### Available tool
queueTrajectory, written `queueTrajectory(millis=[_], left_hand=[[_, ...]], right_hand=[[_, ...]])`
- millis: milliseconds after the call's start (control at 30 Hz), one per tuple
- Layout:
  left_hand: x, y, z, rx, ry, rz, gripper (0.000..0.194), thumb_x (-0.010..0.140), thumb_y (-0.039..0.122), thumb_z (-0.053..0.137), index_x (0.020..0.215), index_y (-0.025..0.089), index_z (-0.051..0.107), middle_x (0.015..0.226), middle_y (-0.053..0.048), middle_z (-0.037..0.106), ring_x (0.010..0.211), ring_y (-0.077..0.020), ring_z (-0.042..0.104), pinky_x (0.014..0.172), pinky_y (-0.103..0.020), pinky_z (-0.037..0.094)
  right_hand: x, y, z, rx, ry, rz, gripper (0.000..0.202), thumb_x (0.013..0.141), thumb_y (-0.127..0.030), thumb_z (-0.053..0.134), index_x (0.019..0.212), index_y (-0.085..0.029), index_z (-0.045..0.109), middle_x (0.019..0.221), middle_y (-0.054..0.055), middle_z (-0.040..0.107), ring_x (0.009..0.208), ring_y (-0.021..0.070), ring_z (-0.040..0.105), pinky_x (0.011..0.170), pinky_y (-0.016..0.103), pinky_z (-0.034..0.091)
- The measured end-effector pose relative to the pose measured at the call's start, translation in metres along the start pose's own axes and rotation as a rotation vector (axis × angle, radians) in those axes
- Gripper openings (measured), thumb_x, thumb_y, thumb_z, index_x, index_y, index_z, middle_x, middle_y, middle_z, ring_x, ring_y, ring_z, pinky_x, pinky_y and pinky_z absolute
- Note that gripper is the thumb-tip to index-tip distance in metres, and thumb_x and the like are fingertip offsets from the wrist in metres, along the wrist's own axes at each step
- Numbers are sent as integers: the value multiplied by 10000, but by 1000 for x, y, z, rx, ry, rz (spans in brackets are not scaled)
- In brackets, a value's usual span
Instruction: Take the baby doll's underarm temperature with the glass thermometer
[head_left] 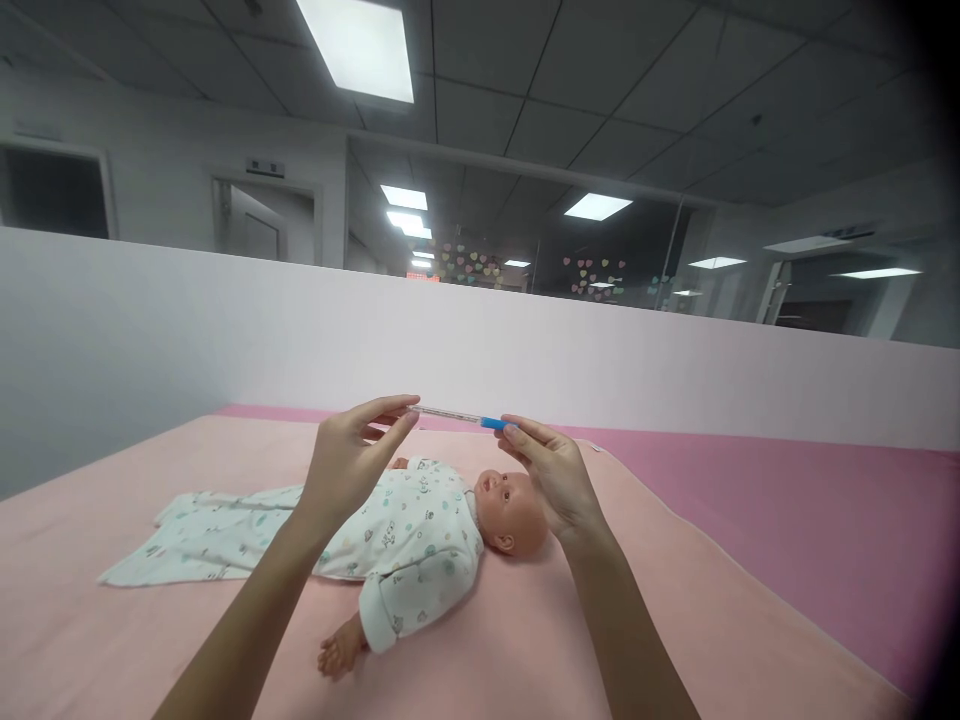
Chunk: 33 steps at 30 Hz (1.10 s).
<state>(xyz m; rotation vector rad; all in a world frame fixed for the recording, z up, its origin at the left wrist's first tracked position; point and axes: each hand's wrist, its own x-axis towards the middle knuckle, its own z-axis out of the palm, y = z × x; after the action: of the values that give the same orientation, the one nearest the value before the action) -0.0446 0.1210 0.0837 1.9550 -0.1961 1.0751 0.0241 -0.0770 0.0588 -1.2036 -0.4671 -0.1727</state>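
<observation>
A slim clear glass thermometer [450, 414] with a blue cap or end [493, 423] is held level in the air. My left hand [360, 445] pinches its clear end between thumb and fingers. At the blue end, my right hand [551, 465] grips it with thumb and fingertips. Below both hands a baby doll [517, 510] lies on its back, head to the right, wearing a white printed sleepsuit [427, 530]. My left forearm hides part of the doll's legs, and my right hand covers the edge of its head.
The doll lies on a pale pink blanket [480, 660] over a darker pink surface [825, 530]. A low white wall [525, 350] runs behind it. Beyond are glass with heart-shaped stickers [472, 265], a doorway [266, 220] and ceiling lights [360, 45].
</observation>
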Motion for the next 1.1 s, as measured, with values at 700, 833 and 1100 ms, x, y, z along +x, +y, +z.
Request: queueTrajectory(millis=[700, 833, 1100], left_hand=[[-2, 9, -4, -41, 15, 29, 270, 747, 410, 599, 948, 249, 677, 925, -23, 689, 865, -182, 630, 712, -254, 530], [-3, 10, -5, -35, 21, 28, 274, 750, 414, 597, 950, 245, 677, 936, -26, 686, 828, -181, 637, 668, -247, 531], [-2, 11, -5, -17, 31, 65, 251, 772, 404, 573, 953, 258, 668, 965, -8, 674, 824, -172, 633, 697, -261, 536]], right_hand=[[-11, -15, 2, -137, 16, -90, 252, 686, -361, 681, 901, -229, 691, 727, -2, 607, 741, 119, 510, 761, 279, 423], [-13, -19, 3, -210, 26, -152, 238, 730, -360, 635, 921, -229, 689, 750, 3, 619, 779, 127, 529, 781, 281, 433], [-15, -18, 7, -257, 34, -198, 242, 765, -355, 588, 922, -197, 682, 768, 20, 632, 774, 139, 553, 773, 296, 446]])
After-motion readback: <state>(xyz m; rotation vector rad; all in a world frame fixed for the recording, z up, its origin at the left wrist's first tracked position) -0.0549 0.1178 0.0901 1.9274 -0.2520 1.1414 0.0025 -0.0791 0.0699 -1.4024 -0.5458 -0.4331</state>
